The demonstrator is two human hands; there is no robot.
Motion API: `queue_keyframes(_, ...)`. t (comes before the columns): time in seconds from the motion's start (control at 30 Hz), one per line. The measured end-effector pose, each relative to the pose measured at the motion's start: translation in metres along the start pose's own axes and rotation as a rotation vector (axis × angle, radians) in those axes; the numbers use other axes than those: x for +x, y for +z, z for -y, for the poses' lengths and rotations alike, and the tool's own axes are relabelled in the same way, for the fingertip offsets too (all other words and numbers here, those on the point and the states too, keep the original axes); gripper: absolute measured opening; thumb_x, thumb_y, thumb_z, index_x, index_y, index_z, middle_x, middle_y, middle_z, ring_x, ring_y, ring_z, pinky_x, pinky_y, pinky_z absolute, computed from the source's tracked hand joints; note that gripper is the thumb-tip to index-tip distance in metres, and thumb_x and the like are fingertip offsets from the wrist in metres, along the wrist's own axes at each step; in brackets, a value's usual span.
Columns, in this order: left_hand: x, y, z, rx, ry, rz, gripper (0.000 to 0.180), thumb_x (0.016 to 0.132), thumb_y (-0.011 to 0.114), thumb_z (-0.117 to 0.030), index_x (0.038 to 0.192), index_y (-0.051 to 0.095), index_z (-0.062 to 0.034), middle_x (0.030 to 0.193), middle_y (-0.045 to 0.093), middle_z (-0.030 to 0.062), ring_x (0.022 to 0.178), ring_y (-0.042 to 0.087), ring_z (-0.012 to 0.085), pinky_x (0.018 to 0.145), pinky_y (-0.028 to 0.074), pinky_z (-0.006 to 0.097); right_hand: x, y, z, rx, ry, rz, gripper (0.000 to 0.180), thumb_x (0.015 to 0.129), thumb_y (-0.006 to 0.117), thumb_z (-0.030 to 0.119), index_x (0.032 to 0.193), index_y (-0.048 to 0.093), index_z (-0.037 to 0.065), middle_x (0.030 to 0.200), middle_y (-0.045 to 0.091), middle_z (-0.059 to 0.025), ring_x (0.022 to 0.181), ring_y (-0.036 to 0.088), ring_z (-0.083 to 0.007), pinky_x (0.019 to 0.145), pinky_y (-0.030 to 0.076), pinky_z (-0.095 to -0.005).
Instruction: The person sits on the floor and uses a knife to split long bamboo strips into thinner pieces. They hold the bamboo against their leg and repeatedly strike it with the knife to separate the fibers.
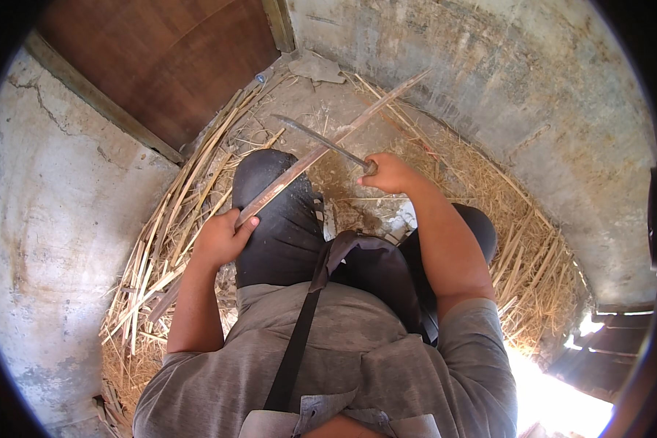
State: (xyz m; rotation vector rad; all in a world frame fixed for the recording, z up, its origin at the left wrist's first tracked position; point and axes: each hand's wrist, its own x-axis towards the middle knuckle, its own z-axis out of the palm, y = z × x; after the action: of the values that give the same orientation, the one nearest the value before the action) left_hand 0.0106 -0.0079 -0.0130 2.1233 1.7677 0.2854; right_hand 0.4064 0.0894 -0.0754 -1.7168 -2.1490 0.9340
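Observation:
My left hand point(223, 237) is closed round the near end of a long wooden strip point(292, 174), its thumb along the top. The strip runs over my left knee and slants up to the far right, its far end in the air near the wall. In my right hand point(388, 173) is the handle of a machete point(321, 138), fingers wrapped round it. The dark, slightly curved blade points to the far left and crosses the strip beyond my knee. Whether the blade's edge touches the wood or only passes over it, I cannot tell.
Long split strips point(171, 212) lie piled along the left wall. Straw-like shavings and more strips point(529, 255) cover the floor at right. A brown wooden door panel point(164, 58) stands at the far left; stained concrete walls point(489, 66) enclose me. A black bag point(372, 266) rests on my lap.

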Motion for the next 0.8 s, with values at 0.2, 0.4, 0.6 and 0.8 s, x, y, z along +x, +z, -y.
queue_keyframes(0.2,-0.0005,0.0004,-0.0009,0.008,0.001,-0.005,0.050,0.097,0.066,-0.048,0.084,0.060,-0.0004,0.071,0.062,0.0218,0.068,0.063,0.0414,0.066,0.049,0.046,-0.0013,-0.0019,-0.0001,-0.011,-0.004,0.002,0.056,0.078,0.082,0.042,0.117,0.072,0.002,0.105,0.072,-0.0248,0.102,0.069,-0.0410,0.089,0.053,-0.0463)
queue_keyframes(0.4,-0.0006,0.0003,-0.0013,0.013,0.000,-0.005,0.049,0.097,0.066,-0.048,0.085,0.061,-0.0006,0.071,0.063,0.0216,0.068,0.063,0.0415,0.066,0.049,0.046,0.0010,0.0001,-0.0027,-0.004,0.006,0.015,0.057,0.078,0.081,0.043,0.118,0.071,0.002,0.106,0.072,-0.0256,0.103,0.068,-0.0417,0.090,0.053,-0.0462)
queue_keyframes(0.6,-0.0001,0.0011,-0.0004,0.013,-0.003,0.001,0.050,0.097,0.065,-0.049,0.085,0.062,-0.0005,0.072,0.063,0.0217,0.070,0.064,0.0416,0.067,0.049,0.046,0.0019,0.0039,-0.0074,-0.007,-0.028,-0.022,0.057,0.078,0.082,0.042,0.116,0.072,0.001,0.105,0.072,-0.0258,0.102,0.068,-0.0422,0.090,0.053,-0.0465)
queue_keyframes(0.8,-0.0003,0.0019,0.0004,0.015,0.011,-0.010,0.051,0.097,0.065,-0.050,0.086,0.062,-0.0006,0.073,0.063,0.0218,0.070,0.064,0.0419,0.067,0.049,0.047,0.0014,0.0010,-0.0050,0.002,-0.025,-0.007,0.055,0.078,0.082,0.042,0.113,0.072,0.001,0.103,0.072,-0.0256,0.100,0.069,-0.0424,0.088,0.053,-0.0476)
